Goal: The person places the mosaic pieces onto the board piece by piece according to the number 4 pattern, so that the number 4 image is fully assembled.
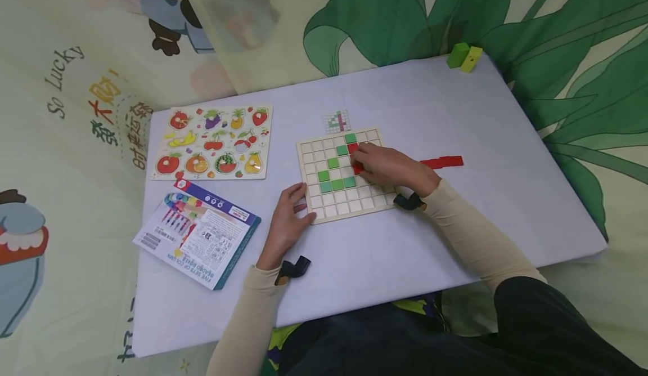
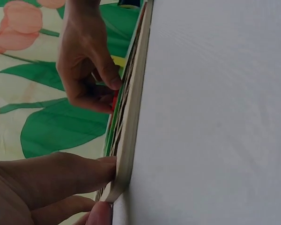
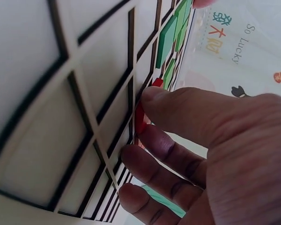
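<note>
A wooden grid board (image 1: 324,210) with white square cells lies mid-table, several green tiles (image 1: 324,187) set in its cells. My left hand (image 1: 287,224) holds the board's near left corner, the thumb at the front edge and the fingers along the left side. Over the board's right half, my right hand (image 1: 387,168) pinches a red square tile (image 3: 140,117) between thumb and fingers, close against the cells. Another red tile (image 1: 352,147) shows just beyond its fingertips. Part of the board is hidden beneath this hand.
A row of red tiles (image 1: 445,162) lies right of the board. Behind it is a small pattern card (image 1: 336,121). Leftward are a fruit puzzle board (image 1: 223,122) and a printed box (image 1: 197,235). Green (image 1: 458,55) and yellow blocks (image 1: 471,59) stand at the far right corner.
</note>
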